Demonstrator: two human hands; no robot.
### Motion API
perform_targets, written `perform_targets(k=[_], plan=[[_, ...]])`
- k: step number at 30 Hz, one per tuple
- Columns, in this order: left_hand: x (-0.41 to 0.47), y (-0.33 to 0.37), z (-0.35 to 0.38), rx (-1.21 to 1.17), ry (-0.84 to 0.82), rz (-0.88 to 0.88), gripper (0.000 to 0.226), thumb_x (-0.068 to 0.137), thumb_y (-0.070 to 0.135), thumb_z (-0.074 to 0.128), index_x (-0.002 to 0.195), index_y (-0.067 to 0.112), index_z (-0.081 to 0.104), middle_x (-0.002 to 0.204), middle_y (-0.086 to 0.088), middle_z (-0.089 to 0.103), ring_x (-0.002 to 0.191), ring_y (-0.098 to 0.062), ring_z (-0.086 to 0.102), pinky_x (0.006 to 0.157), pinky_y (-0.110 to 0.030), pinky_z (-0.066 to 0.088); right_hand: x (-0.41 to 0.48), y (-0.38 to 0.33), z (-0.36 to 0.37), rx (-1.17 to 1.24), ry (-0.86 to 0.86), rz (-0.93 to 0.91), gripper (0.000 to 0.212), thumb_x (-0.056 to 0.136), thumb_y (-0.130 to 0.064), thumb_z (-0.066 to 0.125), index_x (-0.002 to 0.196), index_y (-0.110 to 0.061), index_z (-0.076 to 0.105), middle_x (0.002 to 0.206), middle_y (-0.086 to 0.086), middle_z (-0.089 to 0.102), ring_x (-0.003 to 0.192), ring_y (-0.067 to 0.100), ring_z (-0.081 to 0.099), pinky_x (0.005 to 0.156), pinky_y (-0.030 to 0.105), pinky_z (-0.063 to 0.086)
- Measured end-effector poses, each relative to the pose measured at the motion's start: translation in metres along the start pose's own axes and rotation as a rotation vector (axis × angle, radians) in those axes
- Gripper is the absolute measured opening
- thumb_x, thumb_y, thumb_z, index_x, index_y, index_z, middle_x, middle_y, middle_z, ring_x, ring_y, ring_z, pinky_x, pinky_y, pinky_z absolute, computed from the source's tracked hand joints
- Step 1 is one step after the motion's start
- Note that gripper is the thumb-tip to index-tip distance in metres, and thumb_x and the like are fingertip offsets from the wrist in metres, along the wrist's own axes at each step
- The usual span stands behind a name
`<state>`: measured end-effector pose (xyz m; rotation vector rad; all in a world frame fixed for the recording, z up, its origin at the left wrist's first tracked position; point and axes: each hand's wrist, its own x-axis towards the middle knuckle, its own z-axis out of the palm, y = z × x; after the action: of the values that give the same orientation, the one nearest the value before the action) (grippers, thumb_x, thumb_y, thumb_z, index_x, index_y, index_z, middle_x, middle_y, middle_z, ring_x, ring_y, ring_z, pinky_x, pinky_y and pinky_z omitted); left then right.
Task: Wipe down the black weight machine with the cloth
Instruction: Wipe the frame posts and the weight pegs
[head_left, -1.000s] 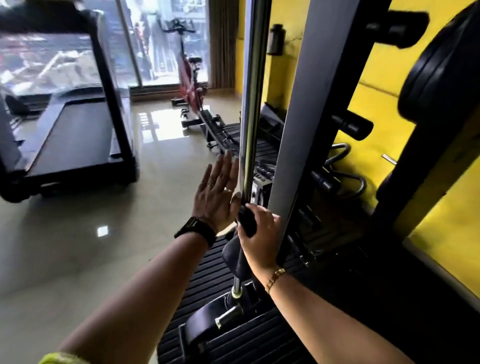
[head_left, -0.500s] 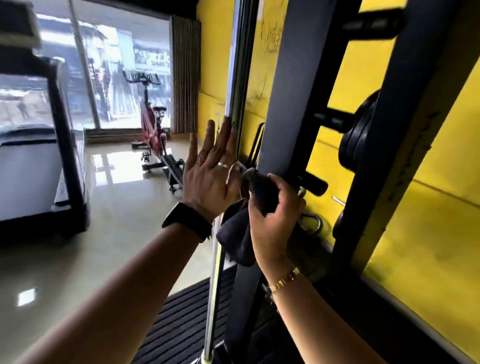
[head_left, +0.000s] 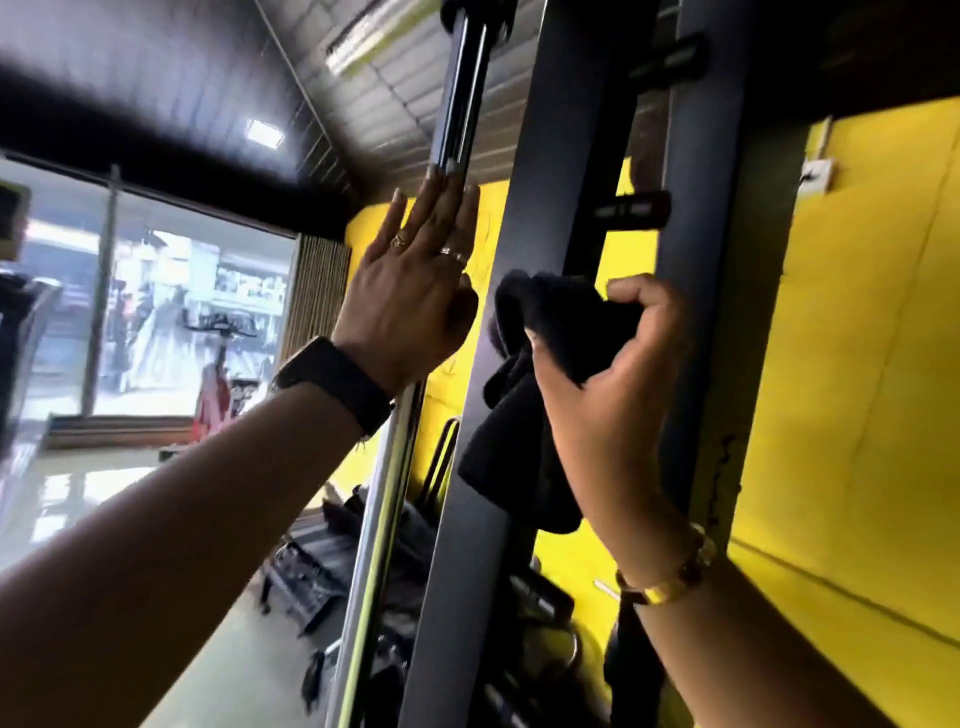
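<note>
The black weight machine's upright post (head_left: 545, 171) rises through the middle of the head view, with short black pegs (head_left: 631, 210) sticking out to its right. My right hand (head_left: 602, 395) grips a dark cloth (head_left: 550, 332) and holds it against the post at about mid height; the cloth's loose end hangs down below my palm. My left hand (head_left: 415, 291) has straight fingers laid flat against the chrome guide rod (head_left: 379, 519) just left of the post. A black watch is on my left wrist, a gold bracelet on my right.
A second black upright (head_left: 696, 364) stands right of the post in front of the yellow wall (head_left: 857, 364). Plates and rails lie low behind the rod (head_left: 322, 566). A red exercise bike (head_left: 215, 384) stands by the window at left, on a glossy floor.
Both hands have travelled up the machine, from near the base to high on the post and rod. The right hand kept the cloth against the post; the view tilted up toward the ceiling.
</note>
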<state>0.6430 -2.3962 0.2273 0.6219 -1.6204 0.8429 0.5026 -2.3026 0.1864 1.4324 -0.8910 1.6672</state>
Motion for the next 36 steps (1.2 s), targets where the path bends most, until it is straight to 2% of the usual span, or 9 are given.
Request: perform_targets(k=[3, 8, 14, 17, 20, 23, 27, 32, 36], plan=[[0.037, -0.010, 0.000, 0.010, 0.024, 0.021, 0.069, 0.082, 0.012, 0.044, 0.148, -0.003, 0.029, 0.156, -0.021, 0.026, 0.147, -0.031, 0.020, 0.119, -0.038, 0.008, 0.046, 0.000, 0.005, -0.079, 0.006, -0.221, 0.043, 0.077, -0.015, 0.074, 0.109, 0.001, 0.050, 0.111, 0.018, 0.054, 0.107, 0.031, 0.054, 0.095, 0.036, 0.047], [0.084, -0.025, -0.003, 0.006, 0.030, 0.050, 0.066, 0.087, 0.016, 0.028, 0.151, -0.001, 0.023, 0.158, -0.019, 0.020, 0.149, -0.030, 0.014, 0.120, -0.042, 0.007, 0.123, 0.002, 0.026, -0.375, 0.069, -0.528, 0.028, 0.082, -0.015, 0.069, 0.101, -0.001, 0.053, 0.105, 0.019, 0.056, 0.098, 0.030, 0.053, 0.088, 0.028, 0.039], [0.101, -0.029, 0.009, -0.032, 0.161, 0.074, 0.066, 0.083, 0.016, 0.024, 0.143, -0.007, 0.037, 0.152, -0.025, 0.031, 0.144, -0.037, 0.026, 0.116, -0.044, 0.014, 0.200, 0.007, 0.065, -0.786, 0.084, -0.678, 0.032, 0.074, -0.015, 0.076, 0.098, -0.007, 0.055, 0.101, 0.014, 0.059, 0.088, 0.030, 0.057, 0.073, 0.036, 0.046], [0.092, -0.028, 0.017, -0.150, 0.195, -0.038, 0.065, 0.087, 0.014, 0.024, 0.150, -0.003, 0.025, 0.158, -0.022, 0.018, 0.147, -0.033, 0.016, 0.118, -0.044, 0.014, 0.216, 0.016, 0.081, -0.954, -0.030, -0.627, 0.041, 0.068, -0.019, 0.083, 0.098, -0.009, 0.057, 0.097, 0.011, 0.060, 0.085, 0.029, 0.057, 0.068, 0.035, 0.049], [0.091, -0.030, 0.021, -0.170, 0.229, -0.024, 0.063, 0.090, 0.012, 0.028, 0.151, -0.003, 0.022, 0.159, -0.022, 0.014, 0.148, -0.032, 0.013, 0.120, -0.045, 0.015, 0.211, 0.021, 0.080, -0.957, -0.213, -0.620, 0.044, 0.079, -0.038, 0.069, 0.109, -0.006, 0.059, 0.107, 0.013, 0.060, 0.098, 0.033, 0.056, 0.080, 0.042, 0.049], [0.093, -0.030, 0.022, -0.177, 0.218, 0.002, 0.066, 0.089, 0.015, 0.027, 0.151, -0.004, 0.017, 0.159, -0.023, 0.010, 0.149, -0.032, 0.010, 0.120, -0.043, 0.012, 0.187, 0.023, 0.071, -1.029, -0.410, -0.643, 0.062, 0.088, -0.054, 0.037, 0.127, -0.010, 0.056, 0.137, 0.010, 0.052, 0.123, 0.033, 0.042, 0.108, 0.060, 0.023], [0.089, -0.028, 0.018, -0.218, 0.193, -0.001, 0.067, 0.090, 0.023, 0.015, 0.152, -0.004, 0.014, 0.159, -0.023, 0.007, 0.149, -0.033, 0.007, 0.119, -0.043, 0.009, 0.158, 0.027, 0.062, -1.111, -0.596, -0.748, 0.060, 0.086, -0.049, 0.032, 0.126, -0.018, 0.063, 0.145, 0.002, 0.049, 0.131, 0.030, 0.036, 0.099, 0.081, 0.013], [0.088, -0.029, 0.022, -0.239, 0.260, 0.001, 0.066, 0.089, 0.018, 0.019, 0.150, -0.006, 0.021, 0.158, -0.025, 0.015, 0.148, -0.034, 0.013, 0.119, -0.046, 0.017, 0.206, 0.021, 0.071, -1.222, -0.662, -0.614, 0.046, 0.094, -0.052, 0.038, 0.136, -0.038, 0.051, 0.157, -0.008, 0.028, 0.140, 0.032, 0.020, 0.102, 0.070, 0.019], [0.089, -0.031, 0.025, -0.234, 0.285, 0.009, 0.065, 0.087, 0.012, 0.026, 0.149, -0.007, 0.024, 0.157, -0.024, 0.017, 0.147, -0.035, 0.015, 0.119, -0.047, 0.019, 0.232, 0.014, 0.099, -1.298, -0.540, -0.558, 0.051, 0.092, -0.051, 0.042, 0.139, -0.029, 0.048, 0.155, -0.003, 0.030, 0.141, 0.034, 0.016, 0.103, 0.057, 0.021]])
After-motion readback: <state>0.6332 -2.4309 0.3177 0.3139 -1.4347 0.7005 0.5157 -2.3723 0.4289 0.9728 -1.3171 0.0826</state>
